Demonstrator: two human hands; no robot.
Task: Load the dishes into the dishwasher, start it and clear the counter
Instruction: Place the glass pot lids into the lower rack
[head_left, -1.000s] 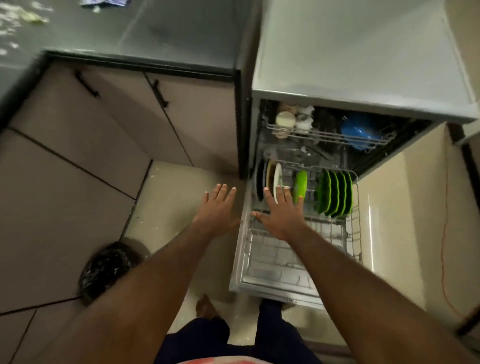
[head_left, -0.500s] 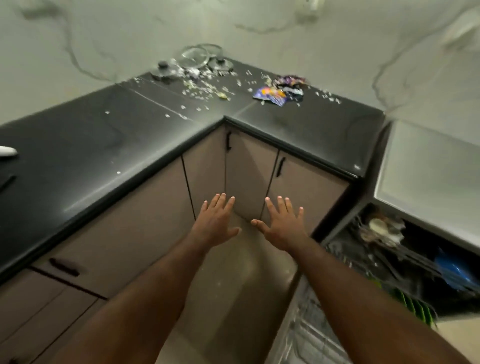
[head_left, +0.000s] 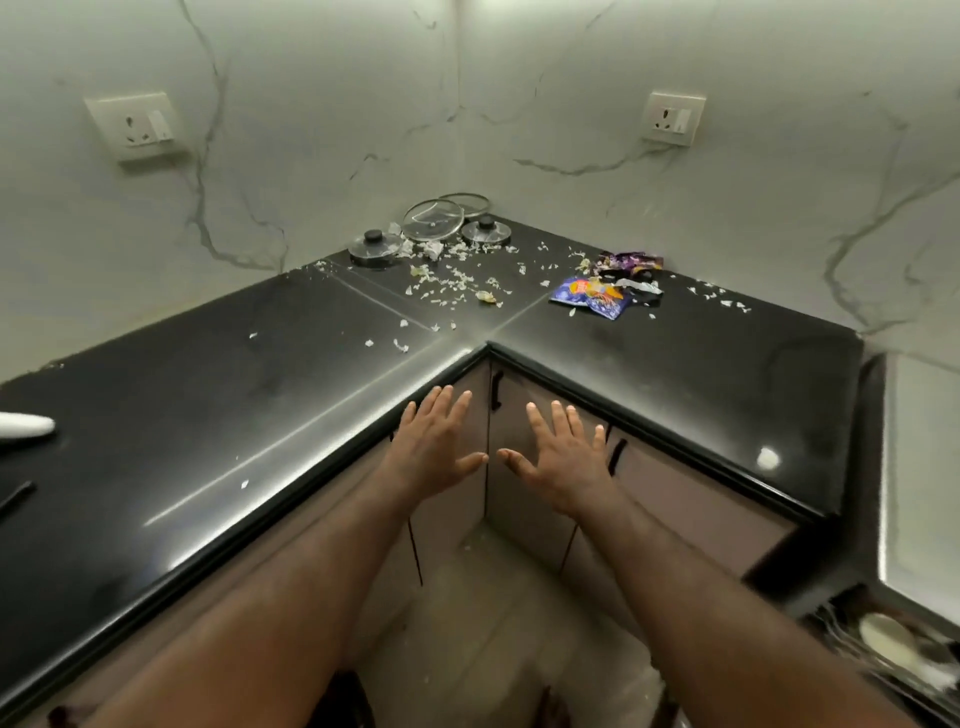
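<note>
Black counter (head_left: 208, 415): glass lids (head_left: 432, 221) in the back corner, a long reach, so one could slip. Left hand (head_left: 431, 452) spread, empty. Food scraps (head_left: 452, 283) will scatter floorward if swept carelessly. Right hand (head_left: 563, 462) spread, empty. Snack wrappers (head_left: 595, 296) beside the scraps. Dishwasher (head_left: 852, 618) open lower right: shin hazard.

Home kitchen: black counter (head_left: 208, 415), pot lids (head_left: 431, 221), cabinets (head_left: 540, 467).

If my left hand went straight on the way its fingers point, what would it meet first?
Probably the front edge of the black counter near its inner corner, just beyond the left hand. Depth is unclear, so it might pass over the edge.
</note>
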